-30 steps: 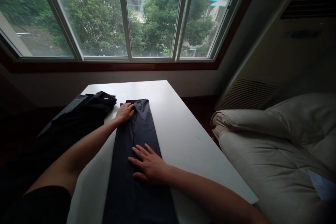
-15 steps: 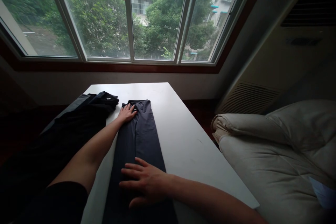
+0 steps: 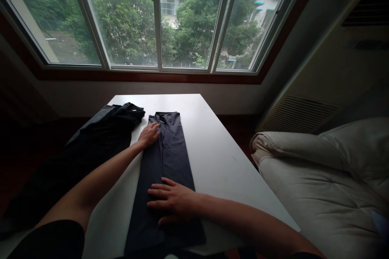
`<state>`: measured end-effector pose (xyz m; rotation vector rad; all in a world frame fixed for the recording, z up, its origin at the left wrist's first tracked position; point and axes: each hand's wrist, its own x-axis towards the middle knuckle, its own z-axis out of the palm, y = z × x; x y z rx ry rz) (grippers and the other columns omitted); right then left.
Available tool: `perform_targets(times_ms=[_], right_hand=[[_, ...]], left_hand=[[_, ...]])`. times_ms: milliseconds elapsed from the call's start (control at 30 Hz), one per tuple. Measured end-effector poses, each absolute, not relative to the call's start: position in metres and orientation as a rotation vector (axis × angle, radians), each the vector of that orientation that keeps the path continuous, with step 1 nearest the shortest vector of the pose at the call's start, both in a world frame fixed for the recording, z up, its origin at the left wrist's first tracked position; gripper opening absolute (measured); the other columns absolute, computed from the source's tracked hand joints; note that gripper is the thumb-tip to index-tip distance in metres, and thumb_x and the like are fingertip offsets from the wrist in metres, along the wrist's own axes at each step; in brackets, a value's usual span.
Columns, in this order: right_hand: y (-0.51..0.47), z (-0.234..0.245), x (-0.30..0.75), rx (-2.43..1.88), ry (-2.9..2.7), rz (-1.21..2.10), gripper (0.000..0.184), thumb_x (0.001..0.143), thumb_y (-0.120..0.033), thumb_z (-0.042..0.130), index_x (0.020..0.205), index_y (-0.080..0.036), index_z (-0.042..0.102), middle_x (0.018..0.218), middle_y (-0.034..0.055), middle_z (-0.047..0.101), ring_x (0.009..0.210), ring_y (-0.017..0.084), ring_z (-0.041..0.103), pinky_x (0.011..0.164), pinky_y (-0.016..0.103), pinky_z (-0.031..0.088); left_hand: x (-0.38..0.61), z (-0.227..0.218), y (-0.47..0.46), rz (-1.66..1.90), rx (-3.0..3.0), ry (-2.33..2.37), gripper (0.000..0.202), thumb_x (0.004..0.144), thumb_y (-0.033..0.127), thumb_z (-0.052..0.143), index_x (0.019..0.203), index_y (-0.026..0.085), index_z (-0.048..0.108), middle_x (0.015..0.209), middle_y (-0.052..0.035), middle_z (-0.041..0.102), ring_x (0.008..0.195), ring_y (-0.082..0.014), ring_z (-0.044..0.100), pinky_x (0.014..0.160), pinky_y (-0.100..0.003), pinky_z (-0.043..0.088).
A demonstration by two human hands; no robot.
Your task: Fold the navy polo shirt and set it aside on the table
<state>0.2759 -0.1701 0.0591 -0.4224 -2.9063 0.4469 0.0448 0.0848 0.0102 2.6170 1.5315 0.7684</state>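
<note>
The window (image 3: pixel 157 20) spans most of the upper view, its pale frame dividing panes that show green trees and a building outside, with a dark reddish-brown border around it. Below it stretches the white surface (image 3: pixel 221 170), narrowing toward the wall under the window. A cream padded seat (image 3: pixel 316 194) fills the lower right, beside the right edge of the surface, and above it a panel with slatted vents (image 3: pixel 304 113) leans through the view in shadow. Along the left side lies a heap of black clothing (image 3: pixel 100 153), its far end bunched on the surface and its nearer part running down into darkness (too dim there to tell one garment from another).

The dark trousers (image 3: pixel 174 162) come next, laid long and narrow down the surface, just right of the heap, their waist at the far end and their legs reaching toward the near edge. Across the lower part of them the right hand (image 3: pixel 176 201) is laid palm down, fingers spread apart and clamped on nothing. The left hand (image 3: pixel 149 134) rests on their left side near the waist, fingers extended, also without a grip. Smallest is a pale mark (image 3: pixel 134 110) on the black heap's far end.
</note>
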Motion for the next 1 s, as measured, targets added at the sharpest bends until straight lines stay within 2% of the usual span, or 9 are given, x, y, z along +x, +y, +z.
perform_targets(times_ms=[200,300,400,567,633,700,833,900,1000], right_hand=[[-0.155,0.057,0.335,-0.675,-2.754,0.344,0.039,0.101,-0.029,0.057,0.139,-0.021,0.063,0.149,0.0139,0.058,0.143,0.027,0.048,0.117,0.048,0.041],[-0.159,0.056,0.373,-0.842,-2.719,0.322,0.045,0.095,-0.017,0.057,0.140,-0.022,0.062,0.148,0.0136,0.058,0.142,0.027,0.049,0.116,0.049,0.044],[-0.175,0.055,0.393,-0.885,-2.750,0.358,0.058,0.091,-0.021,0.063,0.148,-0.023,0.055,0.158,0.0145,0.047,0.148,0.029,0.041,0.120,0.052,0.038],[-0.199,0.051,0.376,-0.718,-2.868,0.403,0.085,0.083,-0.044,0.074,0.159,-0.025,0.040,0.168,0.0155,0.029,0.157,0.035,0.023,0.126,0.061,0.019],[-0.203,0.048,0.365,-0.633,-2.882,0.396,0.087,0.081,-0.044,0.075,0.159,-0.025,0.042,0.168,0.0155,0.031,0.156,0.035,0.025,0.127,0.060,0.016],[-0.205,0.044,0.358,-0.602,-2.854,0.359,0.076,0.082,-0.032,0.072,0.153,-0.023,0.049,0.164,0.0157,0.039,0.154,0.032,0.032,0.127,0.058,0.020],[-0.210,0.034,0.354,-0.654,-2.723,0.286,0.054,0.082,-0.007,0.057,0.134,-0.019,0.063,0.151,0.0149,0.054,0.142,0.026,0.049,0.119,0.049,0.040],[-0.214,0.034,0.353,-0.651,-2.714,0.302,0.054,0.084,-0.012,0.060,0.137,-0.020,0.061,0.152,0.0156,0.054,0.141,0.027,0.050,0.117,0.048,0.042],[-0.219,0.039,0.351,-0.627,-2.781,0.324,0.068,0.083,-0.029,0.072,0.149,-0.022,0.054,0.157,0.0157,0.048,0.146,0.032,0.045,0.121,0.053,0.036]], left_hand=[[-0.009,0.026,-0.022,0.424,2.714,1.097,0.048,0.099,0.032,0.057,0.147,0.027,0.058,0.152,-0.0088,0.055,0.140,-0.0284,0.050,0.121,-0.045,0.039],[-0.033,0.033,-0.078,0.312,2.699,1.048,0.055,0.097,0.030,0.061,0.151,0.031,0.054,0.160,-0.0076,0.047,0.147,-0.0315,0.043,0.123,-0.050,0.036],[-0.042,0.039,-0.130,0.242,2.696,0.964,0.066,0.096,0.028,0.063,0.159,0.034,0.043,0.168,-0.0071,0.033,0.154,-0.0335,0.033,0.126,-0.056,0.028],[-0.041,0.059,-0.189,0.092,2.659,0.746,0.084,0.092,0.031,0.069,0.165,0.037,0.027,0.173,-0.0057,0.019,0.158,-0.0357,0.020,0.128,-0.063,0.016],[-0.044,0.069,-0.198,0.033,2.623,0.664,0.087,0.087,0.026,0.073,0.163,0.039,0.032,0.173,-0.0034,0.021,0.158,-0.0359,0.021,0.128,-0.061,0.017],[-0.049,0.074,-0.202,0.013,2.596,0.628,0.086,0.083,0.017,0.070,0.160,0.040,0.039,0.172,-0.0010,0.024,0.158,-0.0346,0.022,0.128,-0.058,0.020],[-0.057,0.069,-0.208,0.092,2.587,0.676,0.082,0.081,0.008,0.062,0.155,0.040,0.046,0.169,0.0000,0.032,0.157,-0.0317,0.027,0.128,-0.056,0.022],[-0.055,0.060,-0.213,0.175,2.614,0.733,0.080,0.082,0.013,0.064,0.155,0.038,0.046,0.167,-0.0026,0.037,0.155,-0.0322,0.031,0.128,-0.058,0.021],[-0.043,0.048,-0.219,0.269,2.694,0.796,0.082,0.080,0.013,0.065,0.156,0.036,0.046,0.161,-0.0053,0.046,0.152,-0.0325,0.037,0.129,-0.060,0.017]])
